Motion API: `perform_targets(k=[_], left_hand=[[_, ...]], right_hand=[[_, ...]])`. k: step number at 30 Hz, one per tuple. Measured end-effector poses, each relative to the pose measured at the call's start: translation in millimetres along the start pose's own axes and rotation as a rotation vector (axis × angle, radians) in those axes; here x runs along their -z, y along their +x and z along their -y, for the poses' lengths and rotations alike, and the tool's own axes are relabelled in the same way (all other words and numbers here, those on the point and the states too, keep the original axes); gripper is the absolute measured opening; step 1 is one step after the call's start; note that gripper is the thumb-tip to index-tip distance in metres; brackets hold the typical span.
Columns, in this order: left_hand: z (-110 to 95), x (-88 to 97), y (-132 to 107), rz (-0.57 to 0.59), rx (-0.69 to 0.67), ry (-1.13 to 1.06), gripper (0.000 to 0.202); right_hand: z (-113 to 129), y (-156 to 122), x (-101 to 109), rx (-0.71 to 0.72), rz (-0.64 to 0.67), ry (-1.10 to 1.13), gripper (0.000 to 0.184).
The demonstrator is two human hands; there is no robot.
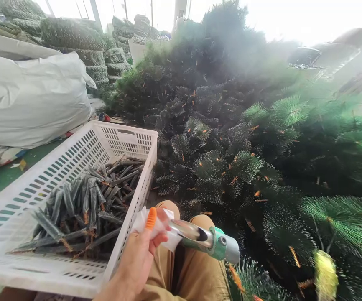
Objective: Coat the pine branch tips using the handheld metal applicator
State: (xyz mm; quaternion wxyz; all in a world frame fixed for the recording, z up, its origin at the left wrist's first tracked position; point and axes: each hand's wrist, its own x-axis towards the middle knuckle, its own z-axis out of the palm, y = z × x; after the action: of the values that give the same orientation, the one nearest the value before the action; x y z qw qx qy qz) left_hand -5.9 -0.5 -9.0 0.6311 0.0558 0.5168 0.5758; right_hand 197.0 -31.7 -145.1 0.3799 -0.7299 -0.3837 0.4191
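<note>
My left hand (pixel 143 248) is closed, with an orange rubber finger cot (pixel 151 218) on the thumb. Pinched in it is a thin white plastic or paper piece (pixel 140 219), bunched around the near end of a shiny metal tube (pixel 190 232). The tube has a slanted cut opening and sits in a green clamp (pixel 217 243) with a bolt, above my knees. I cannot make out whether the fingers also touch the tube. My right hand is not visible. At the lower right is a blurred yellow thing (pixel 325 274) whose kind I cannot tell.
A white slotted plastic crate (pixel 154 156) stands at my left, holding many thin dark wrapped branch bundles (pixel 87 205). A large heap of green artificial pine branches (pixel 212 154) fills the front and right. A big white sack (pixel 30 92) and stacked green bundles (pixel 74 37) lie behind.
</note>
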Motion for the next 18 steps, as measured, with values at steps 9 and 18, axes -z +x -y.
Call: perform_targets(k=[9, 18], left_hand=[[-2, -10.2, -13, -0.017, 0.178, -0.132, 0.019], [12, -9.2, -13, 0.084, 0.040, -0.001, 0.033]], right_hand=[[1, 7, -23, -0.019, 0.020, -0.038, 0.021], [19, -45, 67, 0.116, -0.130, -0.025, 0.029]])
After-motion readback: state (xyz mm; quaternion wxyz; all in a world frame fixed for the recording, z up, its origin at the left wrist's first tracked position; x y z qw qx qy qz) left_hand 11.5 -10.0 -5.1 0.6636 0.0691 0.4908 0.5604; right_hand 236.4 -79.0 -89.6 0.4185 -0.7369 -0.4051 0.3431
